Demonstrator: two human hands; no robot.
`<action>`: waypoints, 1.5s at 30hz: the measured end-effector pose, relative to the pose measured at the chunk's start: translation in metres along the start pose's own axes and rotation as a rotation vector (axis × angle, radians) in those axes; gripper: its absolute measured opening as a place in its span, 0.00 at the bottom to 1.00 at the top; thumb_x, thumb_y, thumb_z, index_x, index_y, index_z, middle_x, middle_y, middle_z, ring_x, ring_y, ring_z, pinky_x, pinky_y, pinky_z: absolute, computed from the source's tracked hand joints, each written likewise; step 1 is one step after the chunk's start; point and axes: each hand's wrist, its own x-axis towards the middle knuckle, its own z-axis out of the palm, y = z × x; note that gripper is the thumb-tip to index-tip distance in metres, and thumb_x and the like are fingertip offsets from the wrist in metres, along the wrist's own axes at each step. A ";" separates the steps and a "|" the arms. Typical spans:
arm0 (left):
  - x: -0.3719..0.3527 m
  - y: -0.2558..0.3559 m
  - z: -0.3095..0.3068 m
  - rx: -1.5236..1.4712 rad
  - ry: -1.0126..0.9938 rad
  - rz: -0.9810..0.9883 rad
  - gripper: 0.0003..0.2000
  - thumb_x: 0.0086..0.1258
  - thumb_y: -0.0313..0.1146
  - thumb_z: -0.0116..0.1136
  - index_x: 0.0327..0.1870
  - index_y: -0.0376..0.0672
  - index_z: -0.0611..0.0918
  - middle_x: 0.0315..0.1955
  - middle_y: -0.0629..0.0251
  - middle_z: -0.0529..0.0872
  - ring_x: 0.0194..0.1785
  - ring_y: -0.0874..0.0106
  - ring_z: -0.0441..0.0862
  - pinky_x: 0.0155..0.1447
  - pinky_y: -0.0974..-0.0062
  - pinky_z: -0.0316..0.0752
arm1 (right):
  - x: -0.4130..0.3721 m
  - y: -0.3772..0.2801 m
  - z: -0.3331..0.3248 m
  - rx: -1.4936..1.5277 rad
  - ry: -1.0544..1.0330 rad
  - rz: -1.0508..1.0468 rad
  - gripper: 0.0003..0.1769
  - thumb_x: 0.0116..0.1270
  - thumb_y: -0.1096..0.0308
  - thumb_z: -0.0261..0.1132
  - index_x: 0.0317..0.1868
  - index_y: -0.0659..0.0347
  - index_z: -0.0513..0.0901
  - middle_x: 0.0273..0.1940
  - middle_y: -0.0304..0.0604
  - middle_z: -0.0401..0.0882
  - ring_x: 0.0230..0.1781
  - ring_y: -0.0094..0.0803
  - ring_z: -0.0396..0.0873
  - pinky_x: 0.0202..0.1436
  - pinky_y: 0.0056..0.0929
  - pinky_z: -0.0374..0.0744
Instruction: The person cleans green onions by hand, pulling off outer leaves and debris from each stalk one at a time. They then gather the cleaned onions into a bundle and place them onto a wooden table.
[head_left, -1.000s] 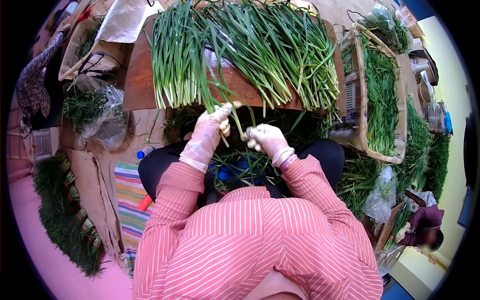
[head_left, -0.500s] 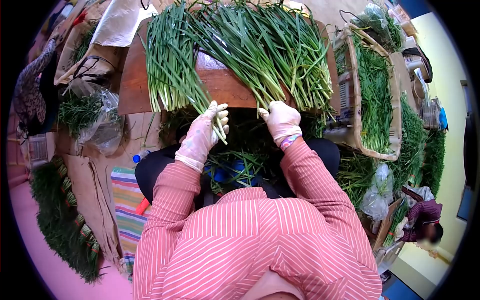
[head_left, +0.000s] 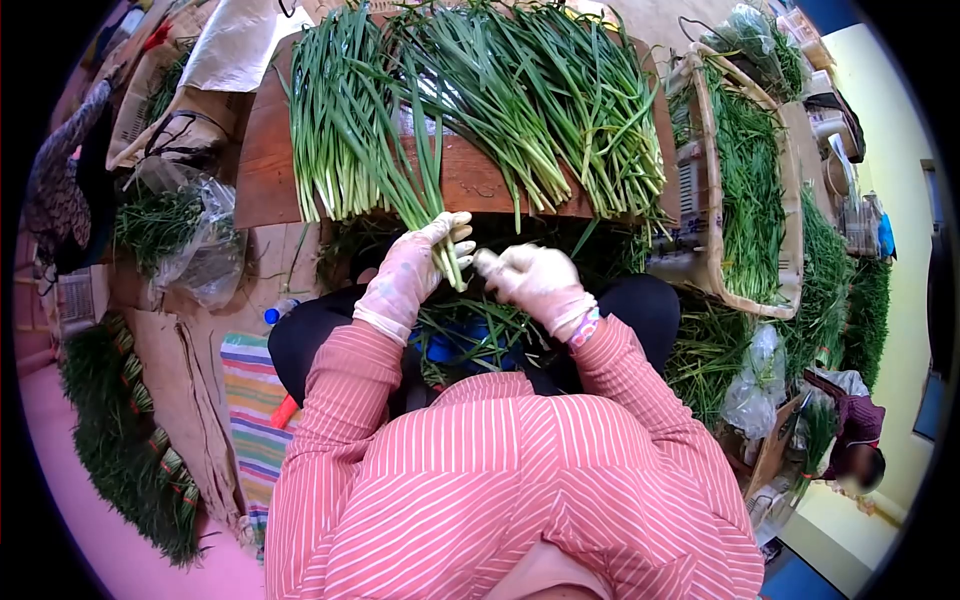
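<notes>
My left hand (head_left: 405,275), in a pale glove, is closed round a small bunch of garlic chives (head_left: 425,205). Their pale cut ends poke out below the fingers, and their leaves reach up over the wooden board (head_left: 470,175). Close by on the right is my right hand (head_left: 540,285), also gloved, its fingers curled and slightly blurred. Whether it holds anything I cannot make out. On the board lie a left heap of chives (head_left: 335,130) and a wider right heap (head_left: 560,110), stems toward me.
To the right stands a lined basket (head_left: 715,240) of greens. Tied bundles (head_left: 130,430) lie at the lower left, near a striped mat (head_left: 255,410). A plastic bag (head_left: 205,245) of greens sits left of the board. Another person (head_left: 857,440) is at the far right.
My right hand has left the right heap's stem ends and come down and left, beside my left hand. The bunch in my left hand has gained a stalk or so.
</notes>
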 end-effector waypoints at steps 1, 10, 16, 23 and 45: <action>0.001 0.001 -0.001 -0.027 0.015 -0.011 0.19 0.74 0.39 0.52 0.59 0.35 0.75 0.36 0.68 0.80 0.29 0.76 0.73 0.34 0.78 0.73 | 0.008 0.008 -0.004 -0.248 0.174 -0.018 0.32 0.66 0.38 0.54 0.24 0.60 0.82 0.24 0.50 0.81 0.28 0.48 0.81 0.34 0.41 0.77; 0.002 0.001 -0.011 -0.050 -0.219 0.026 0.18 0.73 0.42 0.54 0.56 0.41 0.79 0.21 0.78 0.69 0.23 0.81 0.66 0.29 0.79 0.66 | 0.025 0.001 -0.002 0.316 0.054 0.266 0.16 0.67 0.55 0.62 0.32 0.60 0.84 0.23 0.34 0.81 0.17 0.17 0.71 0.22 0.19 0.70; 0.006 -0.009 -0.006 0.067 -0.165 0.026 0.20 0.76 0.43 0.46 0.58 0.37 0.76 0.29 0.71 0.79 0.30 0.76 0.77 0.37 0.76 0.75 | 0.003 0.011 0.022 -0.012 0.126 0.004 0.16 0.65 0.56 0.65 0.31 0.63 0.83 0.20 0.36 0.79 0.19 0.20 0.74 0.27 0.22 0.73; 0.007 -0.017 -0.007 -0.136 -0.329 0.003 0.25 0.76 0.46 0.45 0.61 0.31 0.70 0.50 0.48 0.80 0.50 0.56 0.81 0.56 0.58 0.78 | -0.012 -0.003 0.024 -0.217 0.163 -0.083 0.15 0.62 0.50 0.62 0.30 0.51 0.85 0.31 0.43 0.83 0.31 0.44 0.81 0.36 0.39 0.78; -0.002 0.007 0.007 -0.151 -0.278 0.146 0.23 0.75 0.37 0.49 0.69 0.39 0.66 0.15 0.81 0.57 0.19 0.83 0.62 0.33 0.80 0.68 | 0.065 0.026 -0.041 -0.624 0.348 0.007 0.15 0.60 0.53 0.66 0.38 0.55 0.84 0.35 0.47 0.84 0.37 0.47 0.81 0.42 0.39 0.78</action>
